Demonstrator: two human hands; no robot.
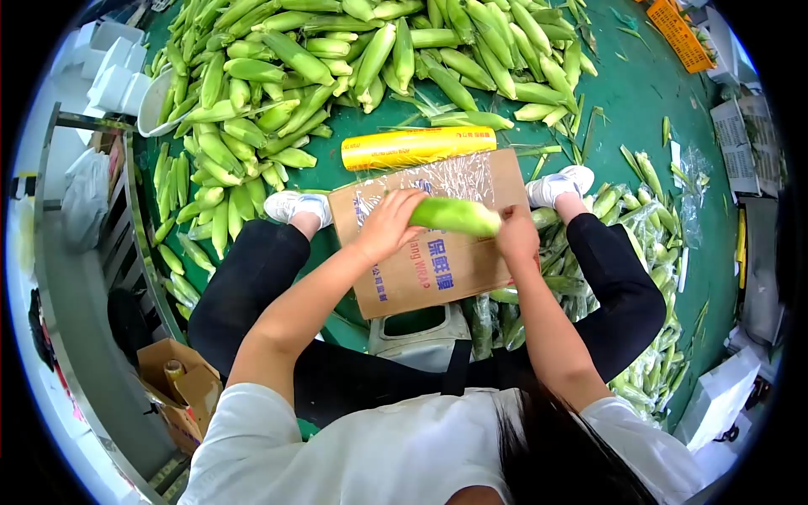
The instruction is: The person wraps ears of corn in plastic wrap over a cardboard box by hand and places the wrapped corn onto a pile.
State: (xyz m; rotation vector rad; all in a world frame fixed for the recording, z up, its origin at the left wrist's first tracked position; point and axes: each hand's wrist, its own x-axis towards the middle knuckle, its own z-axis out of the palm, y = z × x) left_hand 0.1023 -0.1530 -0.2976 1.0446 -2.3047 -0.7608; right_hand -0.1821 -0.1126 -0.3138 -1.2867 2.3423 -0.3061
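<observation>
An ear of corn [454, 216] in green husk lies across the space between my hands, above a cardboard sheet. My left hand [391, 223] is closed around its left end. At the pale right end, the curled fingers of my right hand [518, 236] are closed on the corn; their tips are partly hidden. Beneath both hands, the printed cardboard [404, 282] is spread between my knees, with clear film on its upper part. A yellow roll of cling film [417, 148] lies along the cardboard's far edge.
Beyond the roll is a large heap of unwrapped corn [295, 63]. Film-wrapped ears [652, 337] are piled at my right. A grey stool [417, 341] is under the cardboard. An open carton [181, 391] stands at left, an orange crate [680, 35] at far right.
</observation>
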